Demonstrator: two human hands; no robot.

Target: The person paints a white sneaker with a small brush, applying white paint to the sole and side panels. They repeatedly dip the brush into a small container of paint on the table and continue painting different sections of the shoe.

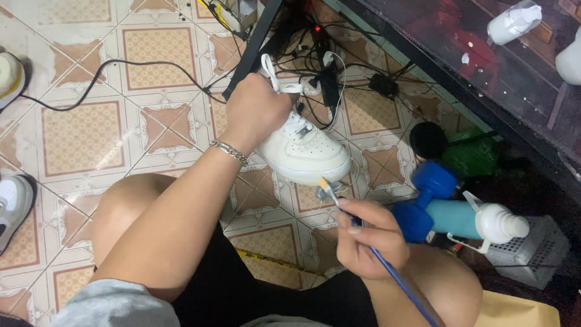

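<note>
My left hand [257,109] grips the heel end of a white low sneaker [305,151], holding it up over the tiled floor with its toe pointing toward me. A loose white lace [270,71] loops above my knuckles. A metal bracelet [229,151] sits on that wrist. My right hand [366,239] holds a thin blue-handled paintbrush [387,266]. The brush's pale tip [324,183] is just below the sneaker's toe, close to the sole edge, apart from it or barely touching.
A blue dumbbell [426,203] and a teal bottle with a white cap [478,221] lie to the right by a white mesh basket [529,251]. Tangled cables and a power strip [327,79] sit behind. Other shoes [13,206] are at the left edge. A dark glass table [484,66] is at top right.
</note>
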